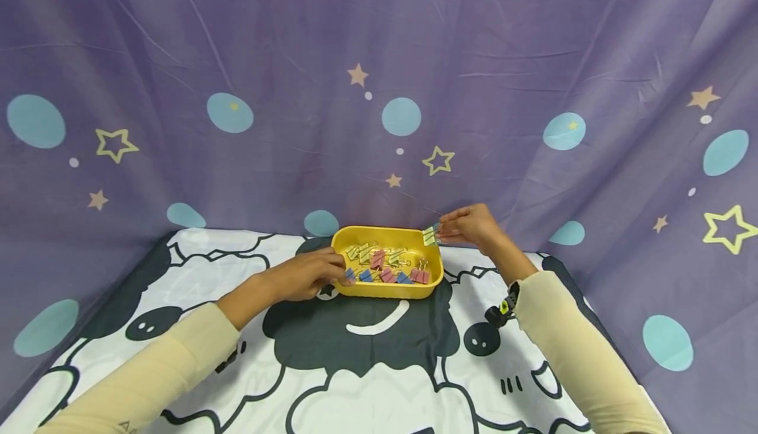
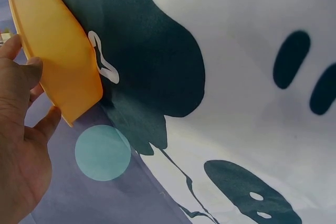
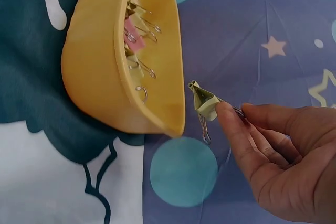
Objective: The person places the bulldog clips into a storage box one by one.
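Observation:
A yellow plastic bin (image 1: 385, 289) holds several binder clips in pale yellow-green, pink and blue. At its left end, my left hand (image 1: 310, 272) grips the rim, with fingertips over the edge near a blue binder clip (image 1: 351, 274). The left wrist view shows the fingers and thumb against the bin's outer wall (image 2: 63, 51). By its handle, my right hand (image 3: 283, 145) pinches a pale yellow-green binder clip (image 3: 206, 103). This clip is just beyond the bin's right end, apart from the rim in the right wrist view. Its other handle hangs loose.
The bin stands at the back of a table covered by a black-and-white cartoon cloth (image 1: 379, 394). Right behind it hangs a purple curtain (image 1: 296, 158) with stars and teal dots. A pink binder clip (image 1: 420, 276) lies at the bin's front right, beside a blue binder clip (image 1: 404, 278).

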Motion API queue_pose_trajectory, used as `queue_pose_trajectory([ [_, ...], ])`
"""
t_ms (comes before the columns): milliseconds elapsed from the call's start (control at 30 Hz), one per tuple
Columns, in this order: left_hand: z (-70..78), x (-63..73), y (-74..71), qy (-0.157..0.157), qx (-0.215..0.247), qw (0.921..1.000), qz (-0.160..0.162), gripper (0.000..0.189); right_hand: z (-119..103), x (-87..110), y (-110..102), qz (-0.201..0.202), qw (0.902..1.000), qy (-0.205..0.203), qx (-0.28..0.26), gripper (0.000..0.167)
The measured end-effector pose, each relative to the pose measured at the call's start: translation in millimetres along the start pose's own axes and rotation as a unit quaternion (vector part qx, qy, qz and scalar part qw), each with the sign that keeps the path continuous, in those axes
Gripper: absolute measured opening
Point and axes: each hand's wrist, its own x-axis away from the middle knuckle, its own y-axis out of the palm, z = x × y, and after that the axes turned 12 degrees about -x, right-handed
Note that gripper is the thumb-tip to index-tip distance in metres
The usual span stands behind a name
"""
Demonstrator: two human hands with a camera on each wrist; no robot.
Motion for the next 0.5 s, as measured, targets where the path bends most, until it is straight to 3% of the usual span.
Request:
queue_pose_trajectory([
  [333,-0.5,-0.6,1.4,-0.008,0.0,0.9999,-0.014,0.053,11.0,-13.6,22.1,0.008,0.9996,-0.009,0.025,0.04],
  [500,-1.1,1.5,-1.3,-0.008,-0.001,0.9999,-0.013,0.054,15.6,-17.0,26.8,0.035,0.9944,-0.039,0.091,0.036],
])
